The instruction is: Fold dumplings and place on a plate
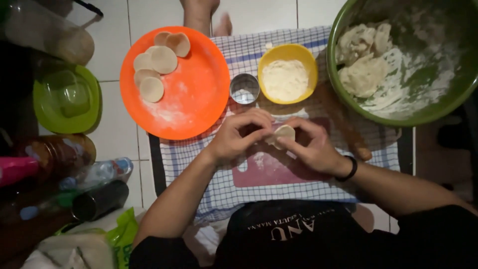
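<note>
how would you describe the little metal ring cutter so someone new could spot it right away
Start at the checked cloth under both hands. On its far edge, the metal ring cutter stands between the orange plate and the yellow bowl of flour. It is the only shiny, silver, open-topped round thing there, smaller than both neighbours.

Dim light, white tiled floor (149,12) with dark grout lines under a blue-checked cloth (249,50).

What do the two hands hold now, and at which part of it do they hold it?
Both the left hand and the right hand hold one small round piece of dough, pinching it at its edges with the fingertips, above the pink board.
</note>
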